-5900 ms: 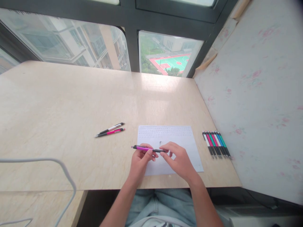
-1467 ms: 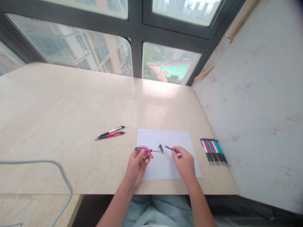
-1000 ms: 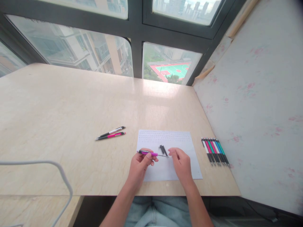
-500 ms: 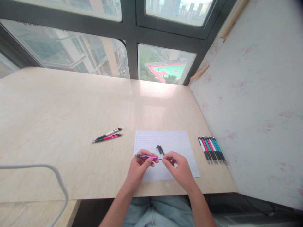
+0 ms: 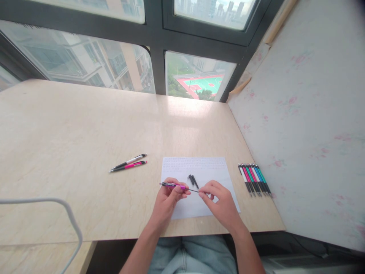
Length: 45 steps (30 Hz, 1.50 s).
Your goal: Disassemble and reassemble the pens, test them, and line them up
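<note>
More refill outside the purple barrel

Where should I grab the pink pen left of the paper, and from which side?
Probably from above, pinching the pink pen's barrel toward its clicker end: it lies flat, and there the white pen angles away, leaving more finger room.

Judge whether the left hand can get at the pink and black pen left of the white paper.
Probably yes: bare beige desk lies between the left hand and the pink and black pen, though that hand holds a purple pen.
</note>
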Each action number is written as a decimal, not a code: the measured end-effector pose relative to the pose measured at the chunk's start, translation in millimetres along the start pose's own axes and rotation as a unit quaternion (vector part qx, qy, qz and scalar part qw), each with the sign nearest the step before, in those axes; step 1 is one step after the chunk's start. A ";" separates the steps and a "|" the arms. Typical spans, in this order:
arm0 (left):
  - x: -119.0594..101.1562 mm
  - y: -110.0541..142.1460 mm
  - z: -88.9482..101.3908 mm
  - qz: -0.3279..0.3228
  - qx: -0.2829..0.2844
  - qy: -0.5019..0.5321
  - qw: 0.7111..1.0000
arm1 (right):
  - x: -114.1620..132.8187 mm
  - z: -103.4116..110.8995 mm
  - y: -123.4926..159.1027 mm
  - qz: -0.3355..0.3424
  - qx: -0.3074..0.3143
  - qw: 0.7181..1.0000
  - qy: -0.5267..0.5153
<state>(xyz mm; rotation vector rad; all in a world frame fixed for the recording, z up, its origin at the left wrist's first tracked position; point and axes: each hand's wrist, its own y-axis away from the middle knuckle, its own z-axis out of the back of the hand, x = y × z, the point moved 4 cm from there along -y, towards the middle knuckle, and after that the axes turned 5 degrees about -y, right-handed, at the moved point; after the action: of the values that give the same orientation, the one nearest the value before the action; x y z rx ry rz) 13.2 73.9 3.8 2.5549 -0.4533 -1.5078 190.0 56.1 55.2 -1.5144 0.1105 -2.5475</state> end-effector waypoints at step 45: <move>4.1 -1.4 3.2 0.013 0.023 0.003 1.000 | -32.6 -11.5 -15.6 -0.086 -0.054 0.993 0.054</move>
<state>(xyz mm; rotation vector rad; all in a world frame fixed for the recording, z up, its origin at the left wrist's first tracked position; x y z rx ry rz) 12.5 74.0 -1.6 2.5768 -0.5238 -1.4978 193.3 77.2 23.9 -1.4832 0.1388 -2.8018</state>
